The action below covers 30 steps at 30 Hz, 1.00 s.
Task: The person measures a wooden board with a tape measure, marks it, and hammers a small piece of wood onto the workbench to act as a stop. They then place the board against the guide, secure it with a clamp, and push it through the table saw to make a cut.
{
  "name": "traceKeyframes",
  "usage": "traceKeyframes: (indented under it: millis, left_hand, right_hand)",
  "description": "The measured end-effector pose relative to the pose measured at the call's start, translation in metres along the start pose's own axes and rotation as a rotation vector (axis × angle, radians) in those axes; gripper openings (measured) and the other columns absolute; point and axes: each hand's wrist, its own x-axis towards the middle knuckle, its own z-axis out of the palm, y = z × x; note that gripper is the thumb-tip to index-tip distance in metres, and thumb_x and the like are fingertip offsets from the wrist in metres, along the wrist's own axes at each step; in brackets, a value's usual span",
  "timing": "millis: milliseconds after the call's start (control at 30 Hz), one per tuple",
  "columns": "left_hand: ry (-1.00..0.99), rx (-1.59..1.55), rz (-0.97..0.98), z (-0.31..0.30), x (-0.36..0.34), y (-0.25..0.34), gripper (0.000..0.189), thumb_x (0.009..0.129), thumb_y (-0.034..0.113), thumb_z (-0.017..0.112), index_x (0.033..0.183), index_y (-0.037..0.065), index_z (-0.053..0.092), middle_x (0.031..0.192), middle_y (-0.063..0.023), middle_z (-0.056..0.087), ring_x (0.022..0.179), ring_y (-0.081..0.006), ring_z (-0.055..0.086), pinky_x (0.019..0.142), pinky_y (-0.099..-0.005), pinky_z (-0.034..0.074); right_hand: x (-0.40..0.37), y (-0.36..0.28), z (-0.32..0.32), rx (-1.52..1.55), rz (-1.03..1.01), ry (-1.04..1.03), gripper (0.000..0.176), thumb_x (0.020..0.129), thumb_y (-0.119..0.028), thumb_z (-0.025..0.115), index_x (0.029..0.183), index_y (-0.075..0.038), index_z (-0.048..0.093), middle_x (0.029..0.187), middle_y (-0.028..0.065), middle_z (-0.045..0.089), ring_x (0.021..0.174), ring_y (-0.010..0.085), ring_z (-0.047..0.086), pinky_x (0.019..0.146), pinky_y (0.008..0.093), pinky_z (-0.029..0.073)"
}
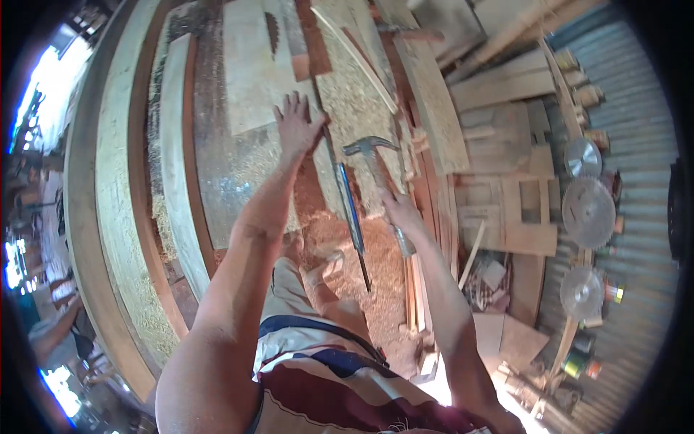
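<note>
My left hand [296,129] lies with its fingers spread on the wooden bench top, beside a long dark edge. My right hand [402,214] is wrapped round the handle of a claw hammer [371,145], whose metal head points away from me over the bench's right side. Between my two arms, a long thin bar with a blue part [348,194] and a dark narrow end reaches toward me; I cannot make out its kind. Ahead of my left hand, a toothed circular blade [272,36] shows through a pale board [249,79].
Long planks [181,137] run along the left. Sawdust [383,278] covers the ground near my feet. Several circular saw blades [588,212] hang on the corrugated metal wall [647,181] at right, with wood pieces [531,235] below. Another person's arm [56,329] shows at far left.
</note>
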Motion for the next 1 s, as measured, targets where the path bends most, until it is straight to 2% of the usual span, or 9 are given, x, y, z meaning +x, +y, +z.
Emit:
traceKeyframes:
  millis: [167,267,500,600,633,733,800,933,1000]
  left_hand:
    - [0.021,-0.036,-0.037,-0.010,-0.001,0.009,0.084,0.098,0.064,0.056,0.155,0.001,0.052,0.169,-0.0220,0.039,0.160,-0.0390,0.028,0.131,-0.0618,0.010]
    - [0.058,-0.059,-0.040,-0.013,-0.002,0.010,0.087,0.100,0.064,0.053,0.154,-0.004,0.048,0.167,-0.0240,0.039,0.160,-0.0406,0.028,0.130,-0.0619,0.010]
    - [0.015,-0.085,-0.046,-0.019,0.002,0.012,0.080,0.101,0.059,0.051,0.151,-0.004,0.049,0.166,-0.0254,0.039,0.159,-0.0412,0.027,0.130,-0.0629,0.010]
    - [0.001,-0.094,-0.055,-0.023,0.002,0.011,0.079,0.101,0.059,0.051,0.151,-0.002,0.050,0.166,-0.0259,0.039,0.159,-0.0418,0.027,0.130,-0.0645,0.010]
    - [0.003,-0.093,-0.048,-0.025,0.008,0.010,0.078,0.101,0.058,0.051,0.151,-0.001,0.051,0.166,-0.0260,0.039,0.159,-0.0421,0.027,0.129,-0.0651,0.010]
    - [-0.025,-0.133,-0.062,-0.031,0.011,0.012,0.077,0.101,0.059,0.050,0.151,0.001,0.052,0.166,-0.0264,0.038,0.159,-0.0428,0.026,0.129,-0.0667,0.009]
    - [-0.058,-0.117,-0.064,-0.030,0.013,0.013,0.078,0.102,0.061,0.048,0.152,0.002,0.052,0.167,-0.0271,0.036,0.160,-0.0438,0.025,0.128,-0.0677,0.008]
    - [-0.083,-0.099,-0.062,-0.029,0.017,0.009,0.079,0.102,0.063,0.046,0.154,0.004,0.051,0.169,-0.0262,0.033,0.161,-0.0430,0.022,0.129,-0.0668,0.006]
    - [-0.087,-0.104,-0.062,-0.027,0.017,0.010,0.079,0.103,0.063,0.046,0.155,0.004,0.051,0.170,-0.0252,0.033,0.162,-0.0422,0.021,0.129,-0.0663,0.006]
  right_hand:
    - [0.062,-0.057,0.010,0.177,-0.121,0.163,0.053,0.107,-0.057,0.056,0.083,-0.009,0.052,0.056,0.0021,0.051,0.040,0.0159,0.054,0.037,0.0352,0.045]
    - [0.117,-0.099,0.015,0.137,-0.161,0.041,0.056,0.106,-0.059,0.056,0.082,-0.009,0.051,0.056,0.0020,0.051,0.043,0.0166,0.056,0.040,0.0368,0.048]
    - [0.259,-0.191,0.055,0.376,-0.145,0.108,0.052,0.107,-0.060,0.057,0.088,-0.011,0.054,0.062,-0.0006,0.050,0.048,0.0134,0.051,0.044,0.0325,0.046]
    - [0.274,-0.223,0.051,0.084,-0.182,0.118,0.060,0.108,-0.062,0.052,0.086,-0.006,0.057,0.060,0.0009,0.054,0.048,0.0150,0.055,0.046,0.0355,0.048]
    - [0.276,-0.236,0.027,0.111,-0.101,-0.057,0.057,0.109,-0.059,0.053,0.089,-0.005,0.056,0.062,0.0005,0.055,0.048,0.0142,0.055,0.046,0.0344,0.048]
    - [0.301,-0.237,0.035,0.242,-0.134,0.123,0.057,0.107,-0.061,0.056,0.090,-0.007,0.052,0.060,-0.0005,0.051,0.047,0.0141,0.053,0.045,0.0342,0.048]
    - [0.290,-0.234,0.040,0.123,-0.136,-0.016,0.058,0.106,-0.062,0.056,0.091,-0.006,0.052,0.061,0.0009,0.052,0.047,0.0149,0.053,0.045,0.0350,0.048]
    - [0.308,-0.235,0.035,0.181,-0.114,0.099,0.058,0.104,-0.067,0.056,0.091,-0.011,0.051,0.065,-0.0001,0.048,0.047,0.0132,0.047,0.047,0.0346,0.048]
    - [0.318,-0.225,0.038,-0.151,-0.205,0.174,0.061,0.104,-0.062,0.056,0.105,-0.001,0.059,0.076,0.0139,0.066,0.064,0.0297,0.068,0.060,0.0436,0.058]
